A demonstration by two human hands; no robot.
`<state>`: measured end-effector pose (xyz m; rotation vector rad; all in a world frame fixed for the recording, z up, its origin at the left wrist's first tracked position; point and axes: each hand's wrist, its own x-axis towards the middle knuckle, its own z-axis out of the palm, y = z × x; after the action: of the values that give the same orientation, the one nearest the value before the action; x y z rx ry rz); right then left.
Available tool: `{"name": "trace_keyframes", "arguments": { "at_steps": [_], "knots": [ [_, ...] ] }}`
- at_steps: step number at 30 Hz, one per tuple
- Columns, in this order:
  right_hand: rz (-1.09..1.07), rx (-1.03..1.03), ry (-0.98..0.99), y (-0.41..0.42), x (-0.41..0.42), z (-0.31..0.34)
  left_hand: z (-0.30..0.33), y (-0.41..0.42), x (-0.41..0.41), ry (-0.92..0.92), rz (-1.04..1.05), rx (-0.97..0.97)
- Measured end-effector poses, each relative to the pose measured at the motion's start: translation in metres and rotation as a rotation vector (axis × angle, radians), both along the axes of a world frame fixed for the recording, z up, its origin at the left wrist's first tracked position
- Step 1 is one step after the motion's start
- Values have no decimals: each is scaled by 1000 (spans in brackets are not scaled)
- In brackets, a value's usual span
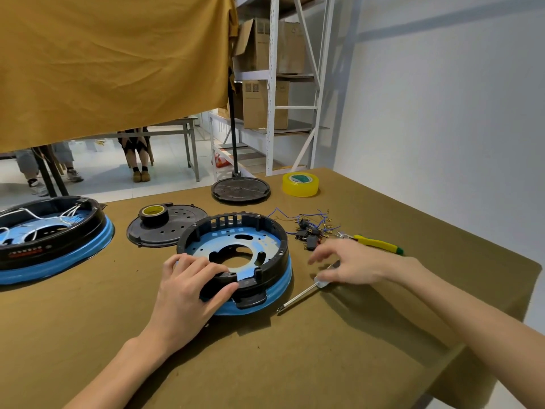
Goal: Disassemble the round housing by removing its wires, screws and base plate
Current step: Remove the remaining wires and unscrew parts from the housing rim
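My left hand (188, 286) grips the near rim of the round housing (236, 258) at mid-table. My right hand (351, 265), fingers loosely spread, rests over the screwdriver (298, 296) handle just beside it. Beyond lie loose wires (309, 228) and pliers (379, 245).

Bright, even light, apparently from above; soft shadows fall under the round housing (236, 261) and beneath the right hand (351, 265) on the table (324, 364). Right-hand fingers smear with motion blur, the rest fairly sharp. Wide-angle bending bows the shelving rack (272, 84) and table edges.
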<state>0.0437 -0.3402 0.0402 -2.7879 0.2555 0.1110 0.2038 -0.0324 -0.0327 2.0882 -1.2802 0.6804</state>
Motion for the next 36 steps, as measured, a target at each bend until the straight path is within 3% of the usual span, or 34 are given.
{"name": "trace_keyframes", "arguments": {
  "at_steps": [2,7,11,14,16,25,31,36],
  "knots": [
    [57,-85,92,9,1,-7,1,1,-1,5,0,-3],
    [90,-139,-56,9,-7,-15,7,1,-1,-4,-22,-4],
    [15,-5,-247,2,-22,-10,12,1,0,-11,-56,-24],
    [-133,313,-445,15,-19,-11,16,-1,-4,-20,-58,-63],
    [-239,473,-419,29,-9,-14,18,-4,-8,-24,-75,-58],
    [-482,843,-281,64,37,-19,28,-1,-17,54,-125,53],
    [-400,938,-182,63,35,-14,44,1,0,390,-140,67],
    [-497,1067,-224,58,38,-18,54,-38,-28,139,-115,160]
  ]
}}
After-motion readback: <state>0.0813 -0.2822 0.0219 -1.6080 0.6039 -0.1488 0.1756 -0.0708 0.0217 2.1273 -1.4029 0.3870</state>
